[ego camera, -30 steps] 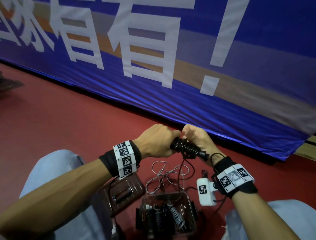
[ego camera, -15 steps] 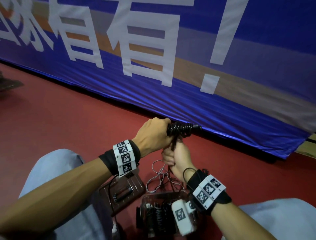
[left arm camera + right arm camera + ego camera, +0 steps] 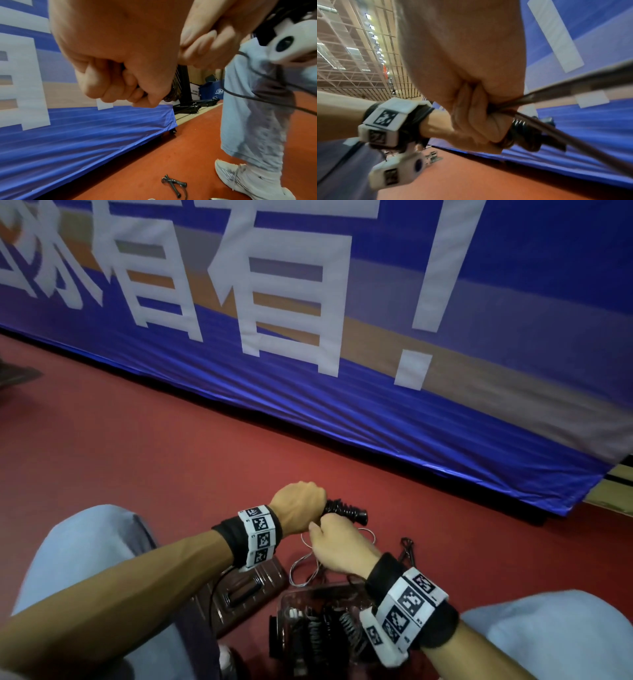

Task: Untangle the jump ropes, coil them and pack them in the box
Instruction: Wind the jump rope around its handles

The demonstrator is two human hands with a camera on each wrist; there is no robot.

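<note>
My left hand (image 3: 303,503) grips the black jump rope handles (image 3: 346,511), which have dark cord wound round them in a tight coil. Just below and nearer to me, my right hand (image 3: 329,537) pinches the free end of that cord. In the right wrist view the cord (image 3: 539,121) runs taut out of my curled right-hand fingers (image 3: 471,111) past the coil (image 3: 525,134). The left wrist view shows my left hand (image 3: 120,81) as a fist round the handles. The clear box (image 3: 284,642) stands on the floor between my knees and holds several coiled ropes.
The box's brown lid (image 3: 246,590) lies left of the box. A loose grey rope (image 3: 305,563) and another pair of black handles (image 3: 407,546) lie on the red floor beyond it. A blue banner (image 3: 376,405) closes off the far side. My shoe (image 3: 248,180) stands near those handles (image 3: 173,184).
My right hand swung from the right side of the coil down under it with the cord, and now sits just below it. Both hands have dropped a little toward the box.
</note>
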